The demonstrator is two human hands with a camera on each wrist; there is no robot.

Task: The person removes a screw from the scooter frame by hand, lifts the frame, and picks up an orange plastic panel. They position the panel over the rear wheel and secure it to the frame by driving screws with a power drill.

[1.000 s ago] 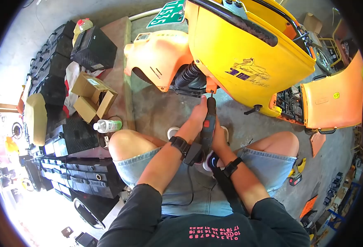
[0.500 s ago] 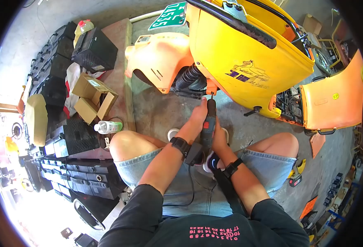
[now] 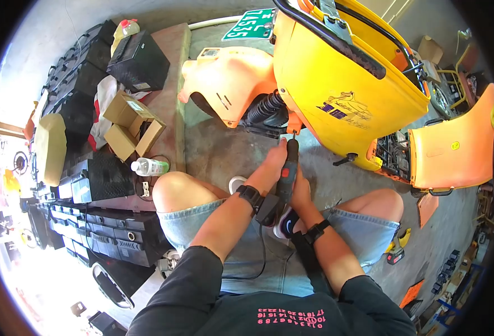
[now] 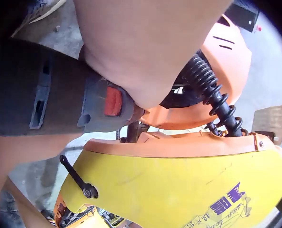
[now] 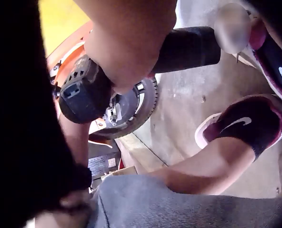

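A dark power drill with a red button points away from the person; its bit meets an orange bracket below the yellow body panel of a scooter. My left hand grips the front of the drill, near its chuck. Behind it, my right hand is wrapped round the handle. The left wrist view has the drill housing beside my left hand and a black coil spring. In the right wrist view, my right hand holds the handle; the bit is out of sight.
An open cardboard box, a bottle and black batteries stand at the left. An orange panel is at the right, with a yellow tool on the floor. A cord runs over the lap.
In the head view the scooter, drill and both hands appear slightly farther right. The hands keep their hold on the drill, and its bit stays at the bracket.
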